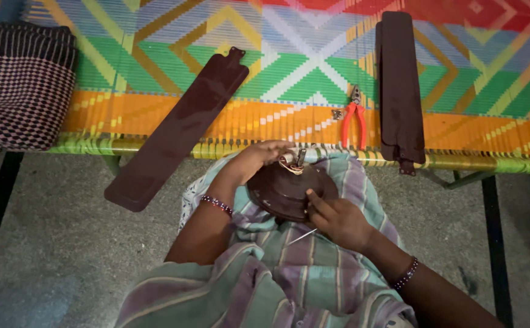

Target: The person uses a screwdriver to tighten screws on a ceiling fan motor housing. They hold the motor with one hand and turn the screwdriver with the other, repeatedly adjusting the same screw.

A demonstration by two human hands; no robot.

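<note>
Striped cloth (289, 273) over lap, nearest camera. Right hand (338, 220) clenched round thin metal tool (301, 237), possibly screwdriver; shaft too fine to tell. Fingers press rim of brown fan motor (283, 191), which rests on lap. Left hand (259, 159) grips motor's far edge beside wire bundle (290, 164). Beaded bracelet (216, 204) on left wrist. Beyond: woven cot (289, 79), multicoloured. On it, red pliers (354, 118); brown fan blade (400, 91) to right; second fan blade (177, 130) left, overhanging cot edge. Checked cloth (19, 85) far left.
</note>
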